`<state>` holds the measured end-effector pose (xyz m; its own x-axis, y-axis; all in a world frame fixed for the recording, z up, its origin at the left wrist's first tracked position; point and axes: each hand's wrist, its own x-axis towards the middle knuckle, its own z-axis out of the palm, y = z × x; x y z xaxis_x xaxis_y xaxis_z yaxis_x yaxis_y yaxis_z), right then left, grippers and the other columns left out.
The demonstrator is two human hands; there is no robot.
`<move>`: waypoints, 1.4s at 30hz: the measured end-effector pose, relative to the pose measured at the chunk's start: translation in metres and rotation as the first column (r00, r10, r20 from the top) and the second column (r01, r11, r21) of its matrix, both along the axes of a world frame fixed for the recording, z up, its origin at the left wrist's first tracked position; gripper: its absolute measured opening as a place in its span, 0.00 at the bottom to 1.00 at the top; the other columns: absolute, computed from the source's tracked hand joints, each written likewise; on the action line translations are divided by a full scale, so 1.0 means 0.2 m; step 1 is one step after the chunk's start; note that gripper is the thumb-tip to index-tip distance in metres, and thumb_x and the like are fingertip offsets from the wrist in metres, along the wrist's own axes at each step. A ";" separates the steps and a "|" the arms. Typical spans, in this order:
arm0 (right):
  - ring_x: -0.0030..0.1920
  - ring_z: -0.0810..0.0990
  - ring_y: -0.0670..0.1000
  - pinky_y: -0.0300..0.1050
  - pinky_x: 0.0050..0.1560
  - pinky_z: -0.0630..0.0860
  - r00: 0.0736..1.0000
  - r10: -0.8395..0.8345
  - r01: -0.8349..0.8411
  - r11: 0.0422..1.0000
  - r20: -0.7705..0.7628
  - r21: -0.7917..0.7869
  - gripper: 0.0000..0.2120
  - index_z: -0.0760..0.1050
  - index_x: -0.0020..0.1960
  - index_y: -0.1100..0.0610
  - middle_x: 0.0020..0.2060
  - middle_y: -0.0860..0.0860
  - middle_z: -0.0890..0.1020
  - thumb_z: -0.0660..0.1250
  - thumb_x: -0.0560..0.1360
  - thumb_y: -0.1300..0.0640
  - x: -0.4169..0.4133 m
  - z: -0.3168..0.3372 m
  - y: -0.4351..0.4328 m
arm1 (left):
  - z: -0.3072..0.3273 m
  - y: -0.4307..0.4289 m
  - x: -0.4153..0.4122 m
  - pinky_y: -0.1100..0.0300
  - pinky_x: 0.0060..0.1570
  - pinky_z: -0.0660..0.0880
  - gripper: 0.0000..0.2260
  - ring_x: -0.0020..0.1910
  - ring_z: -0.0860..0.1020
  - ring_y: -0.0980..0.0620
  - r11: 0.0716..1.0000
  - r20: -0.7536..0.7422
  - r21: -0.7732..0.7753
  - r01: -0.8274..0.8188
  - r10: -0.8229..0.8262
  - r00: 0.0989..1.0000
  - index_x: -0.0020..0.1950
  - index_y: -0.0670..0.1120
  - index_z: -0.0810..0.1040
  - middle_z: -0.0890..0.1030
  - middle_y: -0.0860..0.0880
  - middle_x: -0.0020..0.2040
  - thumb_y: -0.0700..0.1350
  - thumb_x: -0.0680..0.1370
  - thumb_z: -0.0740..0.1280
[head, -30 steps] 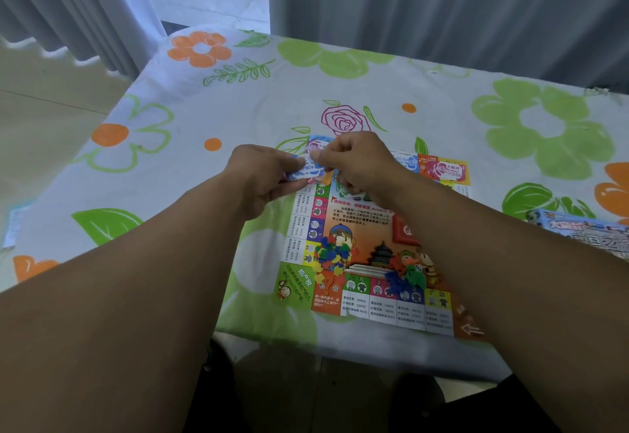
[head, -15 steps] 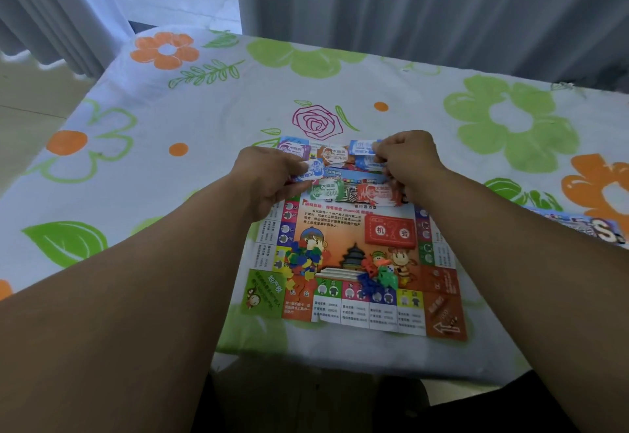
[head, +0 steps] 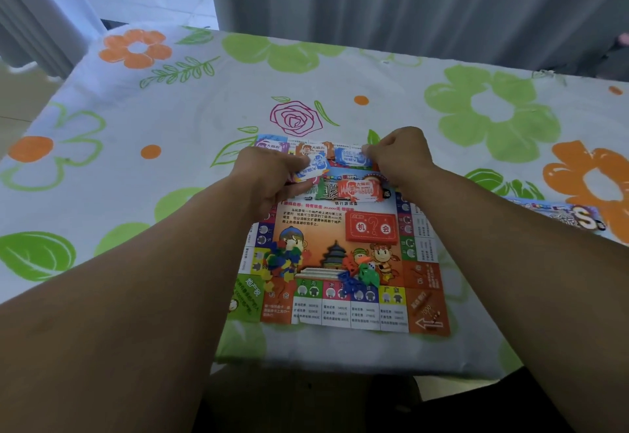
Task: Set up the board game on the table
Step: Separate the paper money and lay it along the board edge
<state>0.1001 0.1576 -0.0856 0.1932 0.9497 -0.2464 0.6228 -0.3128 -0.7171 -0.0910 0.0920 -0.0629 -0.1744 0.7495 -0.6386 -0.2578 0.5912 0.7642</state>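
Dealing out the play money, the person is leaning over the board (head: 367,310), which is lying flat on the table (head: 170,119) close to its near edge. The left hand (head: 269,177) is curling round a thin wad (head: 311,170) of notes, thumb pressing on the top blue one, over the board's far left corner. The right hand (head: 401,157) is pinching a blue note (head: 352,157) between thumb and fingertip, the other fingers tucked in. It seems to be setting the note down in the row along the far edge, beside an orange note (head: 313,150) and a purple note (head: 269,146). A red note (head: 360,189) is lying just nearer.

What is worrying me: both forearms are hanging right over the board, and two heaps of small plastic bits, houses (head: 282,264) and pawns (head: 357,272), are sitting loose beneath them. A careless pull back would be scattering those, or dragging the board towards the drop. The notes are looking light and crowded too. A nudge from a knuckle would be shuffling the row, and the wad is looking loose enough to be fanning out and slipping.
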 end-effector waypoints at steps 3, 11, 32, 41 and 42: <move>0.34 0.81 0.51 0.45 0.32 0.77 0.974 0.121 -0.118 0.993 -0.192 0.027 0.15 0.75 0.42 0.60 0.38 0.56 0.81 0.73 0.76 0.49 -0.03 0.06 -0.04 | 0.01 0.00 0.01 0.60 0.35 0.82 0.13 0.35 0.86 0.46 1.000 0.007 -0.012 0.018 -0.018 1.000 0.57 0.34 0.79 0.83 0.38 0.51 0.37 0.75 0.74; 0.23 0.70 0.46 0.39 0.24 0.67 0.900 0.314 -0.340 0.940 -0.302 -0.035 0.09 0.79 0.44 0.61 0.24 0.46 0.78 0.72 0.78 0.55 -0.08 0.11 -0.10 | 0.01 0.01 0.05 0.60 0.33 0.82 0.12 0.39 0.87 0.44 0.999 0.023 -0.009 0.045 -0.045 0.999 0.57 0.35 0.79 0.84 0.38 0.49 0.39 0.76 0.74; 0.25 0.75 0.45 0.36 0.23 0.68 0.957 0.117 -0.130 0.991 -0.265 -0.030 0.14 0.75 0.43 0.61 0.35 0.54 0.80 0.72 0.77 0.51 -0.04 0.08 -0.05 | -0.01 0.00 0.04 0.59 0.33 0.83 0.09 0.37 0.86 0.43 0.998 -0.004 -0.036 0.048 -0.048 0.999 0.56 0.34 0.78 0.83 0.38 0.52 0.33 0.77 0.71; 0.32 0.68 0.55 0.41 0.25 0.65 0.866 0.336 -0.382 0.922 -0.370 -0.058 0.09 0.77 0.43 0.62 0.36 0.61 0.75 0.74 0.76 0.58 -0.20 0.10 -0.12 | 0.01 -0.03 -0.08 0.55 0.41 0.84 0.11 0.39 0.86 0.41 0.999 -0.021 -0.019 0.026 -0.026 0.999 0.56 0.35 0.80 0.85 0.38 0.48 0.37 0.75 0.74; 0.30 0.68 0.54 0.40 0.25 0.65 0.867 0.335 -0.383 0.921 -0.368 -0.066 0.09 0.77 0.43 0.62 0.35 0.60 0.75 0.73 0.76 0.58 -0.21 0.11 -0.12 | 0.00 -0.03 -0.10 0.55 0.41 0.84 0.12 0.40 0.86 0.41 0.999 -0.028 -0.028 0.024 -0.025 0.999 0.56 0.36 0.80 0.85 0.38 0.48 0.38 0.75 0.74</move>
